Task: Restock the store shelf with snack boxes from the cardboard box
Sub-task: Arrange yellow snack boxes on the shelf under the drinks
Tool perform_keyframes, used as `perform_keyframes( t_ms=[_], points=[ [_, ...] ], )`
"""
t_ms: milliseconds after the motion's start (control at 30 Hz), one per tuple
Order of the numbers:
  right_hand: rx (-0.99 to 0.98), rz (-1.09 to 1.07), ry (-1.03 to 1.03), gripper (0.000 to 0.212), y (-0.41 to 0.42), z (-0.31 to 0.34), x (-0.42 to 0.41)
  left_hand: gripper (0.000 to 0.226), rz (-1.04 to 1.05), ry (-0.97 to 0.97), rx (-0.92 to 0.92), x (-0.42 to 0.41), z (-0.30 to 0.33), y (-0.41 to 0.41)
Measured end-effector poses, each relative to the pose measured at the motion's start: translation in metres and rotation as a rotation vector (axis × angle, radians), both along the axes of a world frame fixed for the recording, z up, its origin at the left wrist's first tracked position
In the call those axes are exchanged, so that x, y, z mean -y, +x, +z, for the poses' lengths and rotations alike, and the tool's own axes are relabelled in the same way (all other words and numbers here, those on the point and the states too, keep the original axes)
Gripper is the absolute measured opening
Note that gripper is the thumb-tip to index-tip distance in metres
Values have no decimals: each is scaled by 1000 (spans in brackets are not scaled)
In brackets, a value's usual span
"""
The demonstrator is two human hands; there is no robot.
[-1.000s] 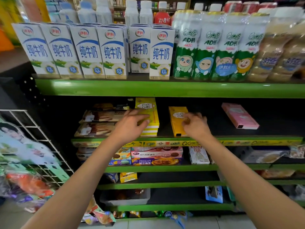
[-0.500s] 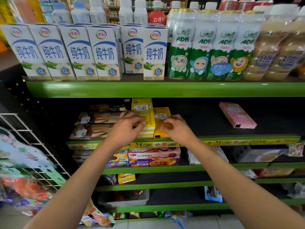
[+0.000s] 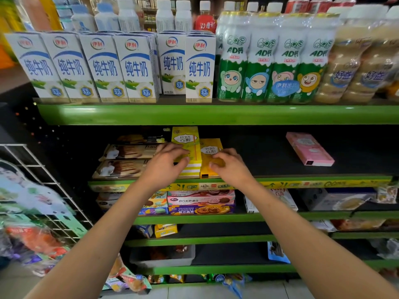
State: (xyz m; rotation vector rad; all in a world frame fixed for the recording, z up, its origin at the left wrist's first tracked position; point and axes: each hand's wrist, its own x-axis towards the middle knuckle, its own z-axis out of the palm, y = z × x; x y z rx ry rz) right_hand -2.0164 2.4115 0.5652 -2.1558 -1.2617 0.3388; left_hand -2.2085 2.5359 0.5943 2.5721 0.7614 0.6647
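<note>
Setting: a shop aisle with green-edged shelves; milk cartons [image 3: 138, 67] and AD calcium drink bottles [image 3: 259, 61] fill the upper tier, and a white wire rack [image 3: 43, 190] hangs at the left.
Snack shelf: the dark middle shelf [image 3: 323, 180] carries brown Franzzi biscuit boxes [image 3: 125, 167] at the left, a stack of yellow Pejoy boxes [image 3: 190, 145] at centre, and a lone pink box [image 3: 308, 149] lying flat well apart to the right.
Task item: a darker yellow Pejoy box [image 3: 210, 147] lies flat on the shelf, touching the right side of the stack, its near end at the shelf lip.
Left hand: the left hand [image 3: 166, 165] rests palm-down on top of the stack, fingers spread, steadying rather than gripping.
Right hand: the right hand [image 3: 228, 167] presses on the darker box, fingers curled over its near half; a full grip is not evident.
Cardboard box: not in view.
Step in hand: by my reading, placement and squaring-up, with the single box being seated flush beside the stack.
Next move: likely a light nudge to align the front edges, then both hands lift clear and go for another box; much of the shelf to the right looks unfilled, so restocking seems far from finished.
Care: pushing too hard sideways could skew the stack.
</note>
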Motion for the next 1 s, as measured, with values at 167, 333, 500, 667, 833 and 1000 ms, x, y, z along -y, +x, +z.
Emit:
perform_keyframes(
  t_ms=[167,333,500,667,833,1000],
  points=[
    [-21,33,-14,42,0,5,4,31,27,5,-55,5,12,3],
    [18,-83,127,40,13,9,29,31,44,123,14,29,30,25],
    [268,-323,79,43,72,14,74,28,-171,142,4,72,20,58],
    [361,-541,-170,62,154,22,105,34,-205,111,-148,83,2,85],
    [130,-611,-313,92,210,13,122,32,-169,81,-152,86,-1,108],
    [73,-597,-86,80,194,16,128,29,-200,19,-100,102,-6,115]
  ],
)
